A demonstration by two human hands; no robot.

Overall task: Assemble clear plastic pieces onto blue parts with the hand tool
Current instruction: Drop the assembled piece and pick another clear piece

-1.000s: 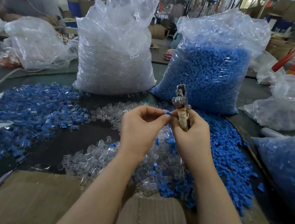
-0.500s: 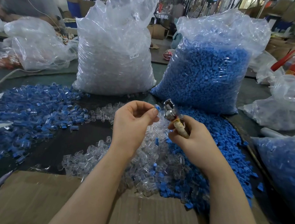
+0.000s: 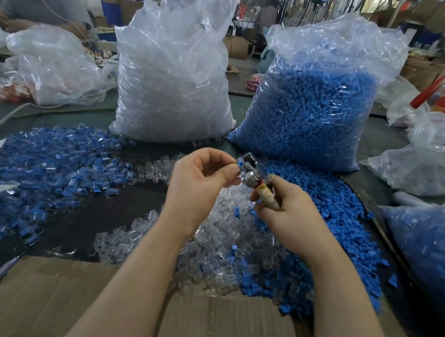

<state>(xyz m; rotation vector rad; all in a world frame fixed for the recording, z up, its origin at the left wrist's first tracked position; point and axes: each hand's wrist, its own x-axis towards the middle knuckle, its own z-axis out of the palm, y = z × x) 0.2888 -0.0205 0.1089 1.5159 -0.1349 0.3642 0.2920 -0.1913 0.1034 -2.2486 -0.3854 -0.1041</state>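
Note:
My right hand [image 3: 291, 215] grips a hand tool [image 3: 257, 182] by its taped handle, metal head tilted up and to the left. My left hand [image 3: 200, 182] pinches a small blue part [image 3: 240, 165] with a clear piece against the tool's metal head. Below the hands lies a heap of loose clear plastic pieces [image 3: 206, 249]. A heap of loose blue parts [image 3: 328, 224] spreads to the right. Assembled blue-and-clear pieces [image 3: 49, 170] cover the table at the left.
Two big bags stand behind the hands: one of clear pieces [image 3: 170, 84], one of blue parts [image 3: 313, 115]. A bag of blue pieces [image 3: 433, 253] lies at the right. A cardboard sheet [image 3: 197, 326] covers the near edge. Another person [image 3: 35, 0] works at the back left.
Both hands dropped lower and the tool tilted from upright toward the left. My left hand drew apart, then brought the blue part back against the tool's head.

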